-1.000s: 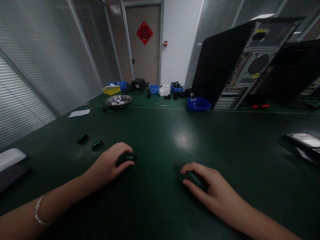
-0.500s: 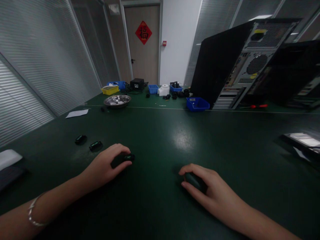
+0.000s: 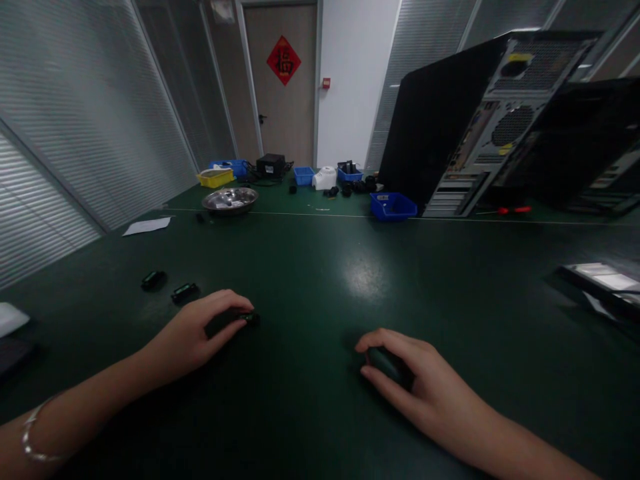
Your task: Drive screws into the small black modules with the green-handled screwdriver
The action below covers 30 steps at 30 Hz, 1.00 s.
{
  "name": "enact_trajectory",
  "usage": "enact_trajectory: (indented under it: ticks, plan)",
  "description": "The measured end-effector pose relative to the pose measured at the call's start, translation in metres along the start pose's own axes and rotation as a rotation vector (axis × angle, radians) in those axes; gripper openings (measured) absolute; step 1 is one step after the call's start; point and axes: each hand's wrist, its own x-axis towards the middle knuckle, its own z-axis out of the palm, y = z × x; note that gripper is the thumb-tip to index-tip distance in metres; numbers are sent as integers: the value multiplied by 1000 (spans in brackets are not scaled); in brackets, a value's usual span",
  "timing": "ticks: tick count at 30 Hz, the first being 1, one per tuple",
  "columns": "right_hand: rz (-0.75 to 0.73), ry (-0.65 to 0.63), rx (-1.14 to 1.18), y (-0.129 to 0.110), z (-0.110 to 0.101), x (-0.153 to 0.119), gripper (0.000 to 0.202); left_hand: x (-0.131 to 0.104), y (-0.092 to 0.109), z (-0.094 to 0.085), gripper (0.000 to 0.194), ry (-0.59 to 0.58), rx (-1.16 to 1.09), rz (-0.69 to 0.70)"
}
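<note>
My left hand (image 3: 193, 333) rests low over the dark green table, its thumb and forefinger closed around a small black part (image 3: 251, 319) with a green face. What kind of part this is I cannot make out. Two similar black parts with green tops lie beyond that hand: one black part (image 3: 185, 292) close to the knuckles, another black part (image 3: 153, 280) farther left. On the right, my right hand (image 3: 415, 377) is curved above the tabletop. A gap shows between its thumb and forefinger, with nothing visible held there; the other fingers are mostly hidden.
Along the back stand a metal bowl (image 3: 230, 207), a yellow bin (image 3: 215, 178), a blue bin (image 3: 393, 214) and a white device (image 3: 325, 178). A large black computer case (image 3: 440, 120) rises at back right. A white paper (image 3: 147, 227) lies left; a flat device (image 3: 603, 277) sits right.
My left hand has shifted a little to the left with the small black part, its fingertips now closer together on it. The right hand has stayed nearly still. The view has moved slightly.
</note>
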Motion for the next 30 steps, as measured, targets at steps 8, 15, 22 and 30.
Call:
enact_trajectory:
  ticks: [8,15,22,30]
  plan:
    - [-5,2,6,1,1,1,15,-1,-9,-4,18,-1,45,69]
    - [-4,-9,6,3,2,1,16,-1,-24,-12,20,9,123,127]
    - [-5,8,-9,2,2,1,16,-1,-36,-18,23,34,133,39]
    - [5,-5,4,1,1,1,16,0,-36,-17,23,16,143,104]
